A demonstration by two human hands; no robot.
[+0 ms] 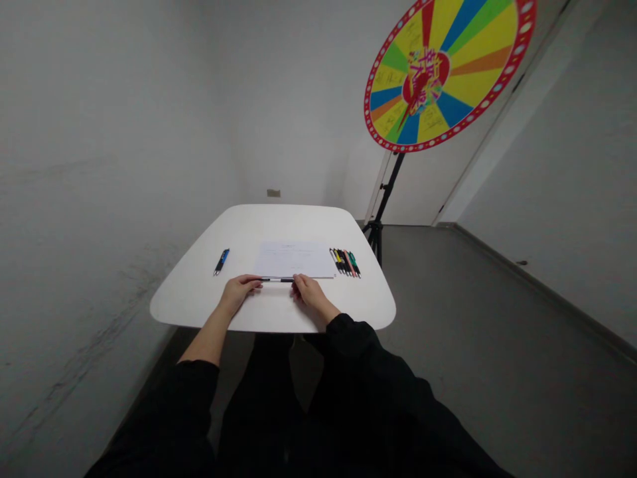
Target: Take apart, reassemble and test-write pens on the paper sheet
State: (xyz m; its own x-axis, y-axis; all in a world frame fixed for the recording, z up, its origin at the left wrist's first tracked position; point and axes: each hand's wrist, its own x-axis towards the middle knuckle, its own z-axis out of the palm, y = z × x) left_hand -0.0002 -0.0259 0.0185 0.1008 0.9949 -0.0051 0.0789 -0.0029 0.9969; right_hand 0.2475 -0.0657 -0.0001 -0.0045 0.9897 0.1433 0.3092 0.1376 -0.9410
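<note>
A slim black-and-white pen [277,280] lies level between my two hands, just in front of the paper's near edge. My left hand [241,292] pinches its left end and my right hand [306,291] grips its right end. Behind the pen rests a white sheet of paper [293,259] with faint writing near its top. To the right of the paper several pens [345,263] lie side by side, with white, yellow, black, pink and green barrels. Left of the paper are blue-and-black pens [221,261], close together.
The white table [199,302] has rounded corners and stands near the left wall. Behind its right side a colourful prize wheel [448,73] stands on a black tripod [377,229]. A wall socket [273,193] shows beyond the far edge.
</note>
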